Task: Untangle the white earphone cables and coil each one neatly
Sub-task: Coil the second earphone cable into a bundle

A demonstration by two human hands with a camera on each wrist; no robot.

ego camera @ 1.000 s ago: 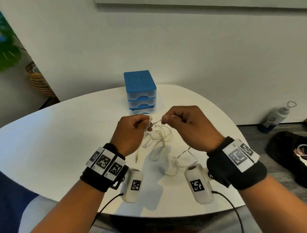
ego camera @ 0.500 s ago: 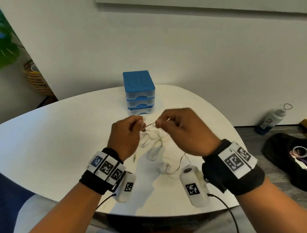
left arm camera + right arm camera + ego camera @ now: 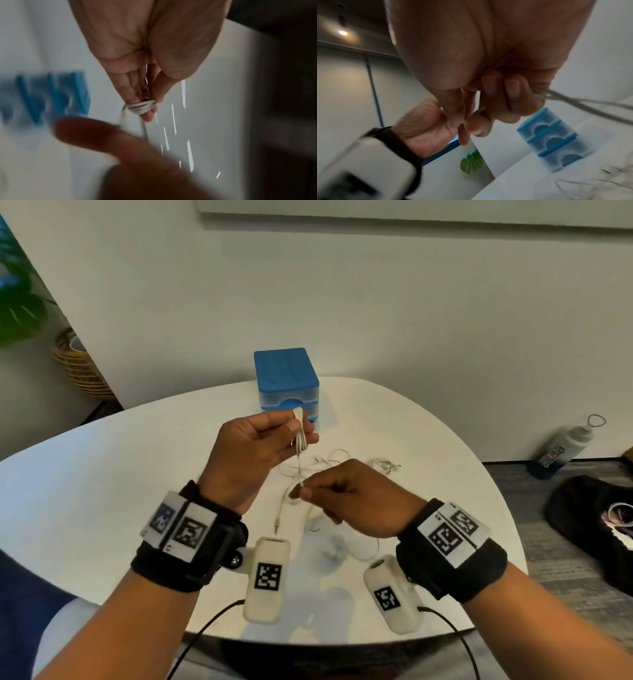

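My left hand [image 3: 303,431] is raised over the white table [image 3: 102,474] and pinches a small bundle of white earphone cable loops [image 3: 300,440]. In the left wrist view the loops [image 3: 142,106] are wound round the fingertips. Below it, my right hand [image 3: 303,487] pinches the same cable between thumb and forefinger; the strand runs taut between the hands. The cable's tail hangs down to a jack plug [image 3: 276,529]. More loose white cable [image 3: 329,460] lies on the table behind my hands. A second small earphone bundle [image 3: 386,465] lies to the right.
A blue drawer box [image 3: 286,378] stands at the table's far side, just behind my left hand. On the floor to the right are a bottle [image 3: 565,446] and a black bag [image 3: 589,525]. A wicker basket [image 3: 82,368] sits far left.
My left hand has risen with the cable loops in it. My right hand has dropped lower and nearer, drawing the strand taut between them.
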